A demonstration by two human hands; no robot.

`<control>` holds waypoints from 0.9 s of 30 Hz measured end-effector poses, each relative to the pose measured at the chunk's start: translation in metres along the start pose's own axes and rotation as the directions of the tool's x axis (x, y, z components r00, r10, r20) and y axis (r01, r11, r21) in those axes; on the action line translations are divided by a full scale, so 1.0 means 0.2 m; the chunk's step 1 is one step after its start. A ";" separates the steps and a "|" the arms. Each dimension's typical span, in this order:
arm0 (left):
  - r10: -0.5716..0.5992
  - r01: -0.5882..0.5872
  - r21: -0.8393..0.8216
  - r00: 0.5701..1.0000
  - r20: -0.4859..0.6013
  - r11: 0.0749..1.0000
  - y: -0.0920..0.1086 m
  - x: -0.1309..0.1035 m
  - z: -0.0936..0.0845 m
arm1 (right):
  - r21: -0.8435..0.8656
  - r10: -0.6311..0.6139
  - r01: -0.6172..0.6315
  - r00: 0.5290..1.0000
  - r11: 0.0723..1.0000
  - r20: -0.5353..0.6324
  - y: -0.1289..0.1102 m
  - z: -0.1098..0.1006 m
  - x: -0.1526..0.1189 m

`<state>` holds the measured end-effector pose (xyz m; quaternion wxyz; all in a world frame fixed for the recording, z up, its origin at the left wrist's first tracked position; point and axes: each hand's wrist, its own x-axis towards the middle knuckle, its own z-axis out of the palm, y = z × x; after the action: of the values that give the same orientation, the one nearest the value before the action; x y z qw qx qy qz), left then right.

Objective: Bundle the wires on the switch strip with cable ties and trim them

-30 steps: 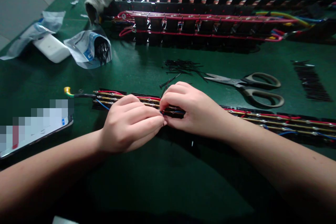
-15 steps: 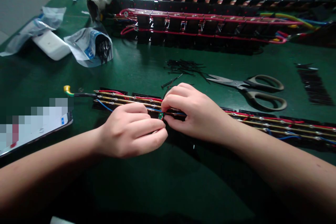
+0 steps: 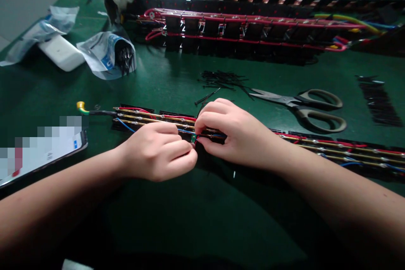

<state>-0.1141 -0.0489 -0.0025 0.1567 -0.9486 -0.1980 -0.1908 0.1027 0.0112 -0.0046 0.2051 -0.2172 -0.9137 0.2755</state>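
The wired strip [image 3: 136, 119] lies lengthwise across the worktop [image 3: 202, 219], its yellow-tipped end towards the left edge. Half a second ago the left hand [image 3: 156, 152] reached its forefinger further out; now its fingers are curled in tightly at the strip's near edge, though what they pinch is hidden. The right hand [image 3: 230, 133] has barely moved, thumb and forefinger drawn narrow beside a small green board [image 3: 193, 138], their exact grip too small to tell. The board, hidden in the earliest frame, shows between the hands. Beyond the strip, the scissors [image 3: 287, 101] and loose black ties [image 3: 221, 79] lie unmoved.
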 end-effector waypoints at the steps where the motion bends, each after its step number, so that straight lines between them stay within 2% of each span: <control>1: 0.012 -0.012 0.015 1.000 0.020 1.000 0.00 0.00 0.00 | 0.007 0.002 -0.002 1.000 1.000 -0.001 0.00 0.00 0.00; 11: 0.050 -0.051 0.008 0.998 0.049 0.999 0.00 0.01 0.00 | -0.002 -0.014 0.014 1.000 1.000 -0.008 0.00 0.00 0.00; 13: 0.050 -0.050 0.015 0.998 0.025 0.999 -0.01 0.00 0.00 | -0.005 0.001 -0.001 1.000 1.000 -0.029 -0.01 0.00 0.00; 17: 0.022 -0.017 0.052 0.995 -0.095 0.998 -0.04 -0.03 0.00 | 0.008 0.021 -0.020 0.994 1.000 -0.109 -0.02 -0.01 0.00; 19: -0.006 0.015 0.084 0.995 -0.102 0.996 -0.06 -0.04 0.01 | 0.024 0.063 -0.060 0.987 0.998 -0.149 -0.03 -0.01 0.00; 22: -0.111 0.116 0.116 0.993 -0.047 0.986 -0.08 -0.05 0.04 | 0.074 0.199 -0.187 0.958 0.980 -0.205 -0.02 -0.01 0.01; 27: -0.244 0.242 0.064 0.969 0.032 0.968 -0.07 -0.05 0.06 | 0.143 0.323 -0.299 0.928 0.943 -0.187 -0.01 -0.01 0.01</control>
<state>-0.1252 -0.0344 -0.0146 0.1566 -0.9157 -0.3213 -0.1836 0.1012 0.0115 -0.0001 0.2651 -0.3752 -0.8242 0.3312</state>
